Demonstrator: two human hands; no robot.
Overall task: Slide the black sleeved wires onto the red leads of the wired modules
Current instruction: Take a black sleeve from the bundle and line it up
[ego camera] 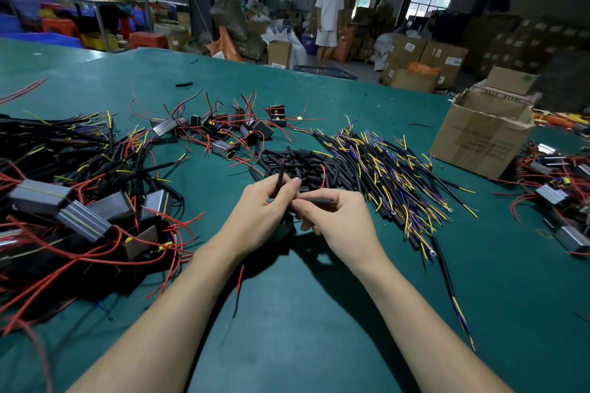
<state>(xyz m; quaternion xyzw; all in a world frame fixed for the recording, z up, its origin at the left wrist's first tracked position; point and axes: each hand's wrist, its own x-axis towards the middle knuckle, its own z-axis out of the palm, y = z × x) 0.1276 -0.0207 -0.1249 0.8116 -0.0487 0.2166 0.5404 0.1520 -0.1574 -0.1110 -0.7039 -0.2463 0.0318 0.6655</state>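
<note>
My left hand point(260, 210) pinches a short black sleeve point(281, 176) that stands upright, with a red lead tip showing at its top. My right hand point(332, 217) grips a second black sleeve point(317, 200) lying level, its left end against my left fingers. Both hands are held together above the green table point(287, 313). A dark module point(287, 222) sits half hidden under them. Behind my hands lies a pile of loose black sleeves point(306, 163). Unsleeved modules with red leads point(223, 131) lie further back.
A heap of modules with black sleeved wires point(73, 201) fills the left side. A bundle of black cables with yellow and purple cores point(392, 175) lies to the right. An open cardboard box point(482, 134) stands at the right, more modules point(555, 188) beyond it. A person point(329, 9) stands in the background.
</note>
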